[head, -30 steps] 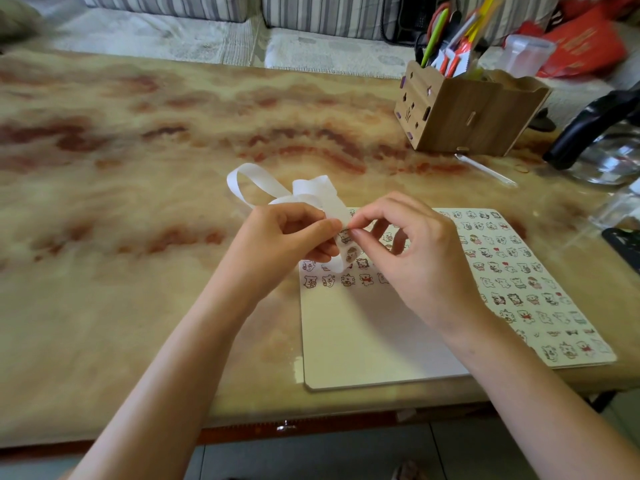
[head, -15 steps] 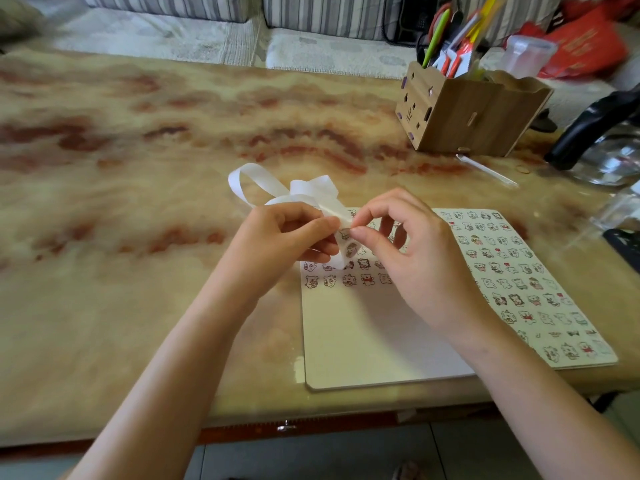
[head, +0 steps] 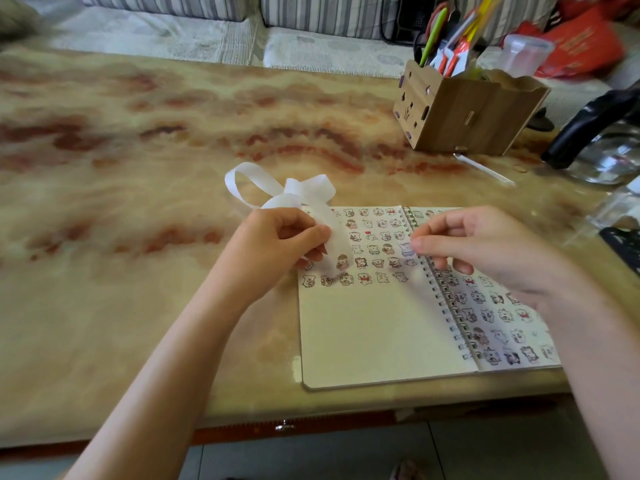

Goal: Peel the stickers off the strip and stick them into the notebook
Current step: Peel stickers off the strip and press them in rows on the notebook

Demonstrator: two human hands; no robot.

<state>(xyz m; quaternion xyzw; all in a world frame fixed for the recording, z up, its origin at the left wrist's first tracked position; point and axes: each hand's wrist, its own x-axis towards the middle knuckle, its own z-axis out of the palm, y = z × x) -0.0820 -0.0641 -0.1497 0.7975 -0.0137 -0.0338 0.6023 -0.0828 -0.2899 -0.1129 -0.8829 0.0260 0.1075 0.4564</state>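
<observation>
Gripping white strip [head: 313, 194] in left hand [head: 277, 251], thumb pressed against curled fingers; strip looped on worktop [head: 138, 174] just behind that hand, loose tail hanging past the thumb over top of notebook [head: 381, 334], left page; brown sticker [head: 342, 262] on the tail, just below the thumb. Pinching small pale sticker [head: 406, 249] between thumb and forefinger tip of right hand [head: 485, 251], blurred; held over left page just beside spiral binding [head: 446, 306], apart from strip tail; cannot tell whether touching paper. Notebook lying open and flat near front edge of worktop, rows of stuck cartoon stickers [head: 377, 237] across upper left page and down right page. Left forearm reaching in from lower left, knuckles up, hand at notebook's top left corner; right forearm crossing right page from lower right, remaining fingers loosely curled above the page. Wooden pen holder [head: 464, 112] at back right, well apart.
</observation>
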